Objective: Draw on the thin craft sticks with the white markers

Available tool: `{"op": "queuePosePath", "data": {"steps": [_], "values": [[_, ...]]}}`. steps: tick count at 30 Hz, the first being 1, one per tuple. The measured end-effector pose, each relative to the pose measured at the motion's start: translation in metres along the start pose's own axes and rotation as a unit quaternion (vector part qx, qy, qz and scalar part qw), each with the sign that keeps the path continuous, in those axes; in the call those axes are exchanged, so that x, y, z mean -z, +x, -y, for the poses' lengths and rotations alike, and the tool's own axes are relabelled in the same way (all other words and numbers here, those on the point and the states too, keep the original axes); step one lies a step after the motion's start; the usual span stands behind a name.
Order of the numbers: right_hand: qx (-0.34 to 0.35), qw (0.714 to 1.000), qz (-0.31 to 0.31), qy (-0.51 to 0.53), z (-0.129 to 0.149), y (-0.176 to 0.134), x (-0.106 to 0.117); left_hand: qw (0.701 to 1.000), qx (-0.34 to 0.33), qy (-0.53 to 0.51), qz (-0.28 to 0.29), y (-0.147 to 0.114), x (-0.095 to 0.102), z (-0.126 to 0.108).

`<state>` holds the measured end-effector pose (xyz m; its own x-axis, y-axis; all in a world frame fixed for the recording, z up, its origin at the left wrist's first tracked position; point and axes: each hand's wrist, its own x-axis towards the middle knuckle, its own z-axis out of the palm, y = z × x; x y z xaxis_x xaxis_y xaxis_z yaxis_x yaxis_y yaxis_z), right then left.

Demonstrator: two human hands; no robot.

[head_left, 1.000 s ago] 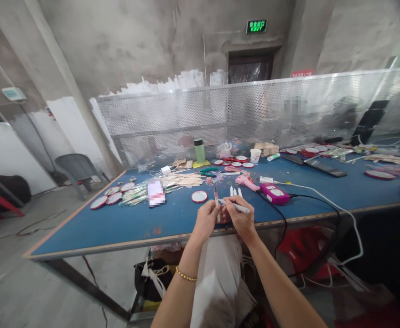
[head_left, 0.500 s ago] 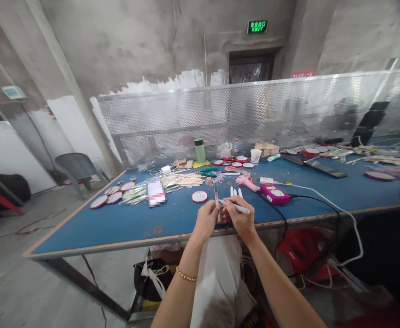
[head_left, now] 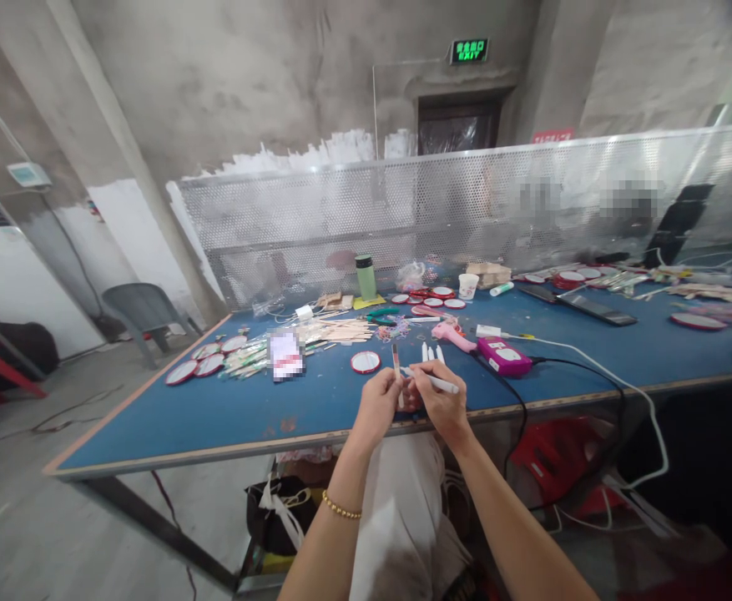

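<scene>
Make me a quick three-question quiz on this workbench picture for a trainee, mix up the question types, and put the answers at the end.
1. What does the person's right hand hold?
A) green-handled pliers
B) slim white pen
C) white paper cup

2. True or false: the person's left hand holds a thin stick with a dark tip.

3. Fill in the blank, as the wearer sees it: the magenta box-shaped device lies to the ____ of the round white disc with a red rim nearest the hands.

Key
1. B
2. True
3. right
</scene>
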<state>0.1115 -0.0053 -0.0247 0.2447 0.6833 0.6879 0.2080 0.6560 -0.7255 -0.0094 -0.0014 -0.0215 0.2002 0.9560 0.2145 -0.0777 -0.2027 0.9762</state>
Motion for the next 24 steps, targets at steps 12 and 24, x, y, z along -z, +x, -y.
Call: {"op": "queuePosePath", "data": {"steps": [12,24], "values": [[0.004,1.0,0.01,-0.008,-0.0014,0.0,0.0008,1.0,-0.013,0.023,-0.011,-0.0001,-0.0003,-0.0012],[-0.016,1.0,-0.001,0.012,0.002,-0.0008,0.0004,1.0,-0.01,0.023,-0.01,-0.0009,-0.001,-0.003]]}}
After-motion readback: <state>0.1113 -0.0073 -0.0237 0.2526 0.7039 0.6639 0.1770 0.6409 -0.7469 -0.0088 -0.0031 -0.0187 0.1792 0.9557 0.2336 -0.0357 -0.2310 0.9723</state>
